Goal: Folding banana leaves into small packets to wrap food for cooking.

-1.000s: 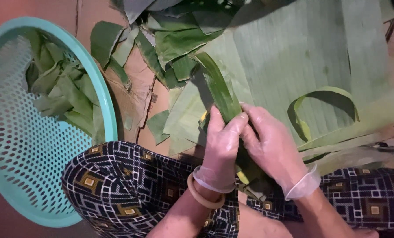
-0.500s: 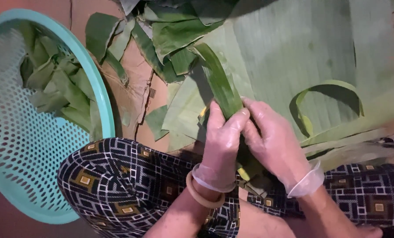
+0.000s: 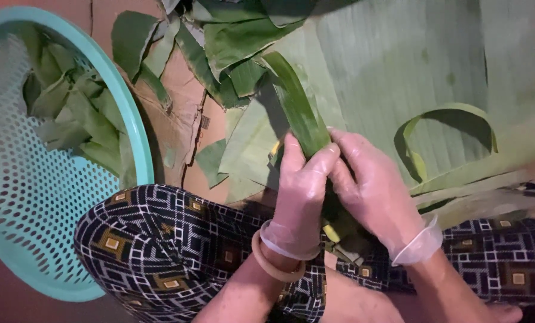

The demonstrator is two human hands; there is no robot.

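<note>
Both my hands wear thin clear gloves and close together around one folded green banana leaf strip [image 3: 294, 104] that sticks up and away from me. My left hand [image 3: 300, 191] wraps its near side, with a tan bangle [image 3: 273, 269] on the wrist. My right hand [image 3: 375, 191] presses the strip from the right. The strip's lower end is hidden between my palms, above my lap.
A teal perforated basket [image 3: 139, 134] at the left holds several cut leaf pieces [image 3: 70, 113]. Large banana leaves [image 3: 411, 66] cover the floor ahead, with a curled strip [image 3: 447, 113] at the right and scraps on brown cardboard [image 3: 186, 116]. My patterned trouser knee [image 3: 154, 245] is below.
My hands have kept their grip on the leaf strip, shifting only slightly. The view has drifted a little.
</note>
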